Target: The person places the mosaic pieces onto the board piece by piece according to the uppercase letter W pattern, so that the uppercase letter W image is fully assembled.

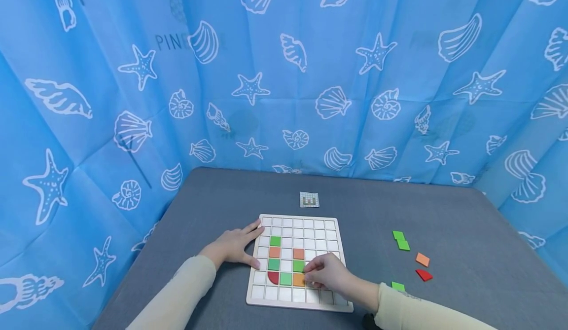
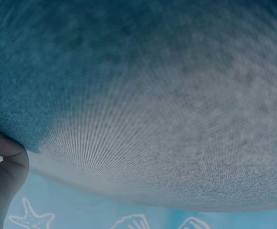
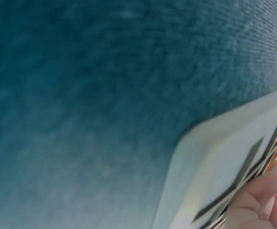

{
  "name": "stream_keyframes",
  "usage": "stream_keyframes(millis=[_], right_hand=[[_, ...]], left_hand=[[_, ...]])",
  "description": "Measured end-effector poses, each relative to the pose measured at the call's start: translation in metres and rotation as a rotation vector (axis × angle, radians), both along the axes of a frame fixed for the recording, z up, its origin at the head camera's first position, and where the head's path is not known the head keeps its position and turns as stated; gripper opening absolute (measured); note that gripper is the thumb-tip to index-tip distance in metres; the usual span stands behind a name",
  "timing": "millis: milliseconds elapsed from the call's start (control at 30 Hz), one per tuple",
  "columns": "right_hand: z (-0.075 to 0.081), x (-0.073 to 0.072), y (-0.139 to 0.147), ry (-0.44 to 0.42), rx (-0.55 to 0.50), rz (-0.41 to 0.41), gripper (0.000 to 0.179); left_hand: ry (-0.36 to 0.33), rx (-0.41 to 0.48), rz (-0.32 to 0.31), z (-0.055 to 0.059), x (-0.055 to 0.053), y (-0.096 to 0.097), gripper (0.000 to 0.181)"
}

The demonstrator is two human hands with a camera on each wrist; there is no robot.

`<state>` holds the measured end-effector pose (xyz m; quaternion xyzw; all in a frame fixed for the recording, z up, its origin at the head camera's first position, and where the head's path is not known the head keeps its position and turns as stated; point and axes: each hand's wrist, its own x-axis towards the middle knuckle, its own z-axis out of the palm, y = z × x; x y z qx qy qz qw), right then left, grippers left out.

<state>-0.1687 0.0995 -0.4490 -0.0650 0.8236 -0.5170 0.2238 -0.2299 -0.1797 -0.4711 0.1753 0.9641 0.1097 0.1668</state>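
A white grid board (image 1: 284, 302) lies on the grey table with coloured tiles in some of its cells. My left hand (image 1: 235, 245) rests at the board's left edge, thumb and fingers spread apart. With thumb and fingertips, my right hand (image 1: 328, 272) pinches an orange square tile (image 1: 298, 279) at its right edge, low over the grid. Left of it sit a green tile (image 1: 286, 278) and a red quarter-round tile (image 1: 273, 277). Above it are a green tile (image 1: 298, 266) and a salmon tile (image 1: 299, 254). In the right wrist view, the thumb (image 3: 257, 191) is close over the board's slats.
Behind the board lies a small pattern card (image 1: 309, 200). Loose tiles lie to the right: green tiles (image 1: 403, 245), a salmon tile (image 1: 423, 259), a red quarter-round piece (image 1: 424, 275) and another green tile (image 1: 398, 286). A blue shell-print curtain (image 1: 266, 123) hangs behind the table.
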Motion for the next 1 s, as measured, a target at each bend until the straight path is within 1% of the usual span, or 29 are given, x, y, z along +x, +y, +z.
stream_keyframes(millis=[100,300,500,633,733,867,1000], right_hand=[[0.004,-0.001,0.005,-0.004,-0.004,-0.008,0.007],[0.011,-0.006,0.019,0.042,-0.026,-0.007,0.011],[0.017,-0.010,0.038,0.039,-0.031,-0.041,0.016],[0.025,-0.015,0.055,0.051,-0.050,-0.023,0.021],[0.032,-0.018,0.068,0.041,-0.063,-0.009,0.025],[0.041,-0.021,0.083,0.043,-0.056,-0.008,0.028],[0.044,-0.025,0.096,0.078,-0.040,-0.010,0.032]], left_hand=[[-0.001,-0.002,0.001,-0.001,0.000,0.001,0.102],[-0.002,0.007,0.002,0.001,0.002,0.000,0.102],[0.000,0.010,-0.005,0.000,0.001,0.000,0.102],[0.001,0.009,0.000,-0.001,0.001,0.000,0.103],[0.000,0.008,0.002,-0.001,0.001,0.000,0.103],[-0.008,0.009,0.002,0.000,0.001,0.000,0.103],[-0.009,0.015,-0.002,0.000,0.001,0.000,0.103]])
